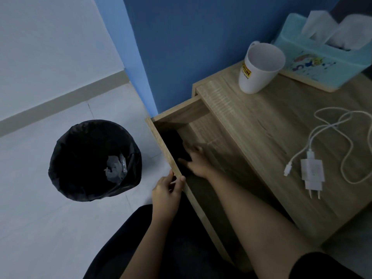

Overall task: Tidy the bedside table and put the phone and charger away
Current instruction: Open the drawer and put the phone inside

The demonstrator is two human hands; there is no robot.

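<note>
The wooden bedside table has its drawer pulled out to the left. A dark phone lies inside the drawer against its front panel. My right hand reaches into the drawer with thumb and fingers on the phone's edge. My left hand grips the top edge of the drawer front, thumb inside and fingers outside. The white charger lies on the tabletop at right, its prongs toward me. Its white cable is loosely looped beside it.
A white mug and a light blue tissue box stand at the back of the tabletop by the blue wall. A black-lined bin with crumpled paper stands on the tiled floor left of the drawer. My dark-clothed legs are below.
</note>
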